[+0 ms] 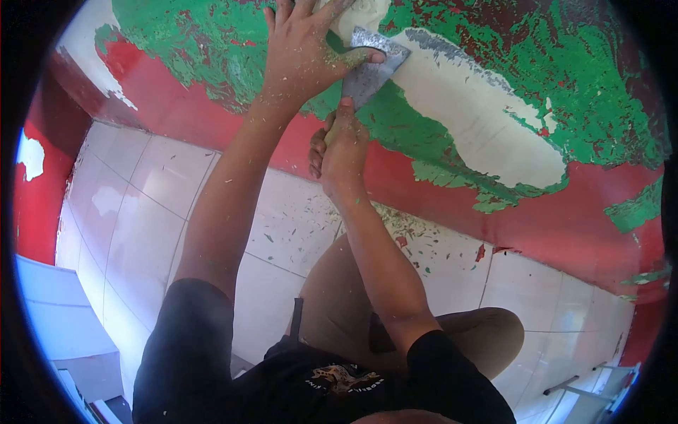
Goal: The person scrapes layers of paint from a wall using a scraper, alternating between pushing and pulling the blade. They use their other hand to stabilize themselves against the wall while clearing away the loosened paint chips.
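A scraper (pixel 371 71) is gripped by the right hand (pixel 340 152); the left hand (pixel 304 53) presses its blade with flattened fingers, which could be cut by a slip.

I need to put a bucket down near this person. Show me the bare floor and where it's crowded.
Free: the white tiled floor left of the left arm, up to the red wall's foot; also the tiles right of the bent knee. Crowded: the wall where the left hand and right hand work the scraper.
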`<state>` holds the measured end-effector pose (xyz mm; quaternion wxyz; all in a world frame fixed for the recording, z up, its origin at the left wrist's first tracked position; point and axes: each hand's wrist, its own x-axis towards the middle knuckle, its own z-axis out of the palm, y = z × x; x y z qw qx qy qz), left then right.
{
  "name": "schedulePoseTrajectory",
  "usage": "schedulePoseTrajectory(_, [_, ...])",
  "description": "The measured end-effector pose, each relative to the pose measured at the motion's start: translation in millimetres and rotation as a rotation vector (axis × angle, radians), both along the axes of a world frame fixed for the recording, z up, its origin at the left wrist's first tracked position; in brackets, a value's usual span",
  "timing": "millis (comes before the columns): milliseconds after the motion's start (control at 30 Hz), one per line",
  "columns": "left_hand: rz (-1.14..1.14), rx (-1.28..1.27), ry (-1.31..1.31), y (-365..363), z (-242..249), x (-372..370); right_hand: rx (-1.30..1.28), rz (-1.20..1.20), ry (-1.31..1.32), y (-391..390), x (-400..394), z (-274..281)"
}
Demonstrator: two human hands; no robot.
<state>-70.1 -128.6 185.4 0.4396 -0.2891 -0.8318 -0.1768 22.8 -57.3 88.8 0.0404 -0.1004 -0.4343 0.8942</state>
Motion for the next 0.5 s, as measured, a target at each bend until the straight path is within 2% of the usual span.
schedulePoseTrajectory(167, [-0.035,-0.017,-0.015,-7.1,-1.5,5.3,0.09,-0.022,0.132,-0.5,-12.9,-32.4])
schedulePoseTrajectory(267, [-0.047,-0.032,-0.016,-7.4,0.9,2.0,0.022,-0.01,0.151,-3.7,-10.8,-31.8])
schedulePoseTrajectory(367, [-0.047,-0.001,-0.037,-0.6,8.7,4.7,0.101,-0.054,0.228,3.1,-25.4,8.3])
schedulePoseTrajectory(433, [-0.038,0.025,-0.115,-5.2,-0.3,15.4,-0.064,-0.088,0.283,6.3,-22.1,26.3])
schedulePoseTrajectory(500, [-0.096,-0.011,-0.044,-8.2,3.5,6.0,-0.021,-0.065,0.257,-4.8,-12.1,5.6])
